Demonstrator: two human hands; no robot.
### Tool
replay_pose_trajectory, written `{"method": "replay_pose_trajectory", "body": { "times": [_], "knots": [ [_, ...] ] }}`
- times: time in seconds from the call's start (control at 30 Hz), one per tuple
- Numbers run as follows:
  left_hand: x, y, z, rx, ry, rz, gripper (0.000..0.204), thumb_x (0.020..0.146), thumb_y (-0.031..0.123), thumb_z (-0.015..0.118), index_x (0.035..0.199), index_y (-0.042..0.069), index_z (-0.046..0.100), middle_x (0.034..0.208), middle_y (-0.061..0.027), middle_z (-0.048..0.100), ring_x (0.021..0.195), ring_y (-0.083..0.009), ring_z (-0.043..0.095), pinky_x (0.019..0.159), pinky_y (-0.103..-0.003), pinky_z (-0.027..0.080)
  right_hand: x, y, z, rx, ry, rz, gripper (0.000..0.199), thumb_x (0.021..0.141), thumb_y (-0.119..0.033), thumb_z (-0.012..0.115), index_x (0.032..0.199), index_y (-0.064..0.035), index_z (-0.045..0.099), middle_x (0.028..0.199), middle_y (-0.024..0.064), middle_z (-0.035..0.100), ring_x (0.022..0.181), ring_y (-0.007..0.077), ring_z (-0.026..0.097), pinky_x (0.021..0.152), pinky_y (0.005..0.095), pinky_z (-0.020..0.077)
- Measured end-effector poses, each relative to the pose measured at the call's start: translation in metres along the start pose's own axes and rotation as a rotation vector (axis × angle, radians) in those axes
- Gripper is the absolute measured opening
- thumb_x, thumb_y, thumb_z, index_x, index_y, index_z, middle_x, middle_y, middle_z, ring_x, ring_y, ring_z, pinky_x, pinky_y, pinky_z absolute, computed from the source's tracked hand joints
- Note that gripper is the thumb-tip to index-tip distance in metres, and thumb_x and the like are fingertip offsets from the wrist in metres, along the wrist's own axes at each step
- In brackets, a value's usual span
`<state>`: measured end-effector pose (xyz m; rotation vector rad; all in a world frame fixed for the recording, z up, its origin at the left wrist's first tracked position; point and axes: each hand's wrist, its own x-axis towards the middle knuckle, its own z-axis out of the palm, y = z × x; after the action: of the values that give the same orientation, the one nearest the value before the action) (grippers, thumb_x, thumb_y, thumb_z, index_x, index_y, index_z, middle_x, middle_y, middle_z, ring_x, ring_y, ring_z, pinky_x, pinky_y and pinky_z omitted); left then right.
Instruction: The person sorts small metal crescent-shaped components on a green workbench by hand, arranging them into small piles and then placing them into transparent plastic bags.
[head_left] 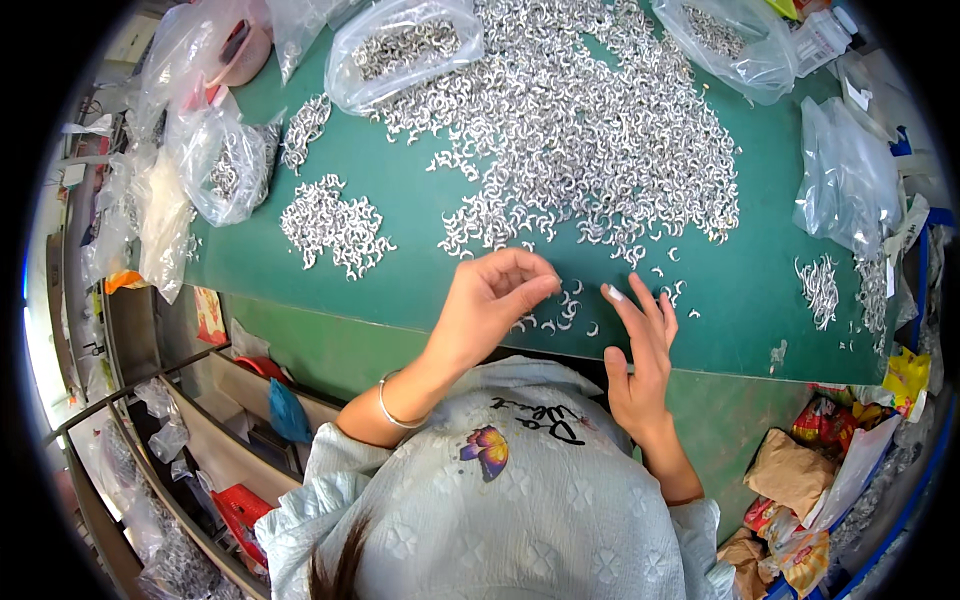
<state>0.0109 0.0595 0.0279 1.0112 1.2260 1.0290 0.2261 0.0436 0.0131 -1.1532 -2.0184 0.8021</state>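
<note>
Over the front part of the green table point(400, 292), my left hand point(493, 300) has thumb and fingertips brought together in a pinch. Whatever lies between them is too small to make out. My right hand point(642, 360) is to its right, fingers apart and stretched out, close above the tabletop. Several loose silver crescent-shaped metal pieces point(568, 310) lie between the two hands. Beyond them spreads a large pile of the same small curved pieces point(600, 150). A smaller heap point(335, 225) sits to the left of my left hand.
Clear bags holding metal pieces stand at the back point(345, 70), left point(215, 185) and back right point(765, 60). A small group of thin pieces point(820, 292) lies at right. Drawers point(230, 410) are below left; packets and brown paper point(795, 470) fill the lower right.
</note>
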Motion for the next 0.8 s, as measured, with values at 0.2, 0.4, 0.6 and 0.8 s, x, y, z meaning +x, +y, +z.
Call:
{"method": "replay_pose_trajectory", "body": {
  "times": [0.2,0.4,0.6,0.8],
  "knots": [
    [0.008,0.008,0.004,-0.804,-0.204,-0.296,0.020,0.094,0.015,0.062,0.107,0.001,0.064,0.093,-0.0047,0.061,0.085,-0.0122,0.054,0.079,-0.029,0.047,0.004,-0.006,-0.004,0.063,0.035,-0.010,0.040,0.091,-0.017,0.056,0.127,0.0007,0.054,0.127,0.0134,0.059,0.127,0.0381,0.048,0.109,0.0554,0.0215],
    [0.014,0.024,0.011,-0.804,-0.255,-0.271,0.024,0.094,0.014,0.061,0.114,0.000,0.064,0.096,-0.0053,0.061,0.090,-0.0137,0.055,0.083,-0.031,0.047,0.015,-0.005,-0.010,0.079,0.075,-0.055,0.035,0.093,-0.017,0.053,0.122,0.0012,0.058,0.122,0.0153,0.062,0.123,0.0368,0.051,0.109,0.0536,0.0235],
    [0.049,0.035,-0.002,-0.833,-0.222,-0.319,0.014,0.097,0.009,0.053,0.107,0.003,0.061,0.097,-0.0070,0.063,0.089,-0.0169,0.060,0.078,-0.030,0.050,0.007,0.012,-0.039,-0.061,0.214,0.004,0.031,0.095,-0.017,0.050,0.115,0.0033,0.062,0.115,0.0169,0.064,0.117,0.0366,0.056,0.106,0.0530,0.0307],
    [0.068,0.047,-0.026,-0.666,-0.175,-0.347,0.019,0.097,0.006,0.053,0.114,0.001,0.061,0.099,-0.0075,0.065,0.086,-0.0138,0.063,0.080,-0.027,0.053,-0.013,0.042,-0.048,-0.102,0.362,0.125,0.029,0.096,-0.015,0.048,0.112,0.0054,0.062,0.109,0.0188,0.065,0.105,0.0378,0.059,0.099,0.0477,0.0394]
  ]
}}
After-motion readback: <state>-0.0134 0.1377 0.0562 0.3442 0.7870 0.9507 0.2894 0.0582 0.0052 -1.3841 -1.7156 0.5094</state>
